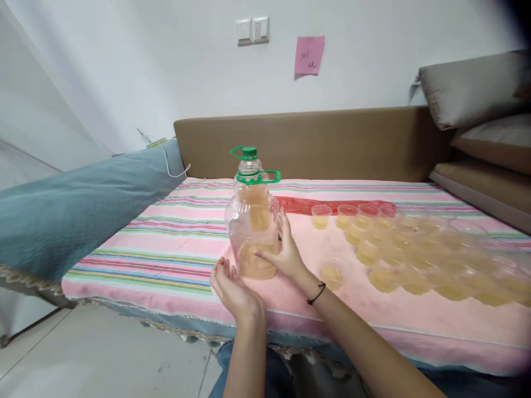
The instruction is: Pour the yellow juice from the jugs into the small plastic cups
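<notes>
Clear plastic bottle (251, 213), upright at the centre of the frame, uncapped, with shallow yellowish liquid at its base. A green-capped bottle (249, 152) stands directly behind, partly hidden, also holding yellowish liquid. The left hand (236, 290), loosely cupped and holding nothing visible, lies beside the front bottle's lower left; the right hand (286, 251) spreads along its right side, grip indeterminable. At right, clear cups (367, 249) of pale yellow liquid crowd the striped bed cover (153, 246).
</notes>
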The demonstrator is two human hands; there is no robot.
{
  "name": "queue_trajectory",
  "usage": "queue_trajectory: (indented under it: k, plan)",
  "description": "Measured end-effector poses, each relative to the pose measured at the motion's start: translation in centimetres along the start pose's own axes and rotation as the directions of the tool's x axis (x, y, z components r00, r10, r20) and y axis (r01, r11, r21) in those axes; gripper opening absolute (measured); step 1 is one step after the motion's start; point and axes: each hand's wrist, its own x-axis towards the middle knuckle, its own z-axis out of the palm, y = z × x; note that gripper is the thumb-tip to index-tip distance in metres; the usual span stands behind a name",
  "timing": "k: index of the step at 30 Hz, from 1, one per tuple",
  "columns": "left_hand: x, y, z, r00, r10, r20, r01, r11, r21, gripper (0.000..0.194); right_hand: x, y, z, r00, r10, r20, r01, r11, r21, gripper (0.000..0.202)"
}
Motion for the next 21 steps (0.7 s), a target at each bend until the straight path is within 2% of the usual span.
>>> queue_trajectory:
  k: [3,6,7,9,11,13,15,17,19,21]
  plan:
    - [-1.2,0.3,0.3,0.981,0.194,0.014,-0.194,0.981,-0.021,0.014,-0.6,-2.9,-2.8,0.997,-0.078,-0.023,0.075,0.992,-0.098,0.109]
    - [-2.6,0.0,0.2,0.909,0.411,0.068,-0.411,0.911,-0.001,0.012,-1.5,-6.4,-6.9,0.973,-0.194,-0.127,0.167,0.966,-0.200,0.091]
    - [-3.2,-0.3,0.1,0.868,0.483,0.116,-0.486,0.874,-0.003,0.012,-2.0,-7.4,-8.4,0.962,-0.221,-0.159,0.180,0.954,-0.240,0.085]
    - [-4.3,-1.0,-0.2,0.755,0.600,0.265,-0.610,0.790,-0.049,0.011,-3.4,-8.5,-11.4,0.942,-0.265,-0.207,0.187,0.925,-0.330,0.074]
    - [-5.5,-1.8,-0.5,0.627,0.629,0.459,-0.659,0.743,-0.119,0.014,-5.4,-8.2,-13.9,0.927,-0.293,-0.236,0.185,0.901,-0.391,0.064]
    - [-6.4,-2.9,-0.6,0.532,0.522,0.666,-0.626,0.773,-0.106,0.018,-7.7,-7.0,-16.0,0.926,-0.298,-0.232,0.173,0.881,-0.441,0.053]
    - [-6.9,-4.2,-0.4,0.505,0.300,0.809,-0.548,0.836,0.033,0.013,-9.8,-5.6,-17.4,0.946,-0.274,-0.175,0.149,0.844,-0.516,0.039]
    - [-6.9,-5.9,-0.1,0.529,0.040,0.848,-0.452,0.859,0.242,0.021,-11.3,-4.7,-18.3,0.971,-0.225,-0.083,0.144,0.823,-0.550,0.028]
    - [-6.7,-7.7,0.1,0.563,-0.166,0.810,-0.364,0.830,0.423,0.034,-12.0,-4.5,-18.6,0.991,-0.125,0.038,0.126,0.839,-0.529,0.022]
    - [-6.5,-9.5,0.2,0.577,-0.263,0.773,-0.317,0.800,0.509,0.041,-12.3,-4.9,-18.6,0.984,0.014,0.177,0.081,0.854,-0.514,0.020]
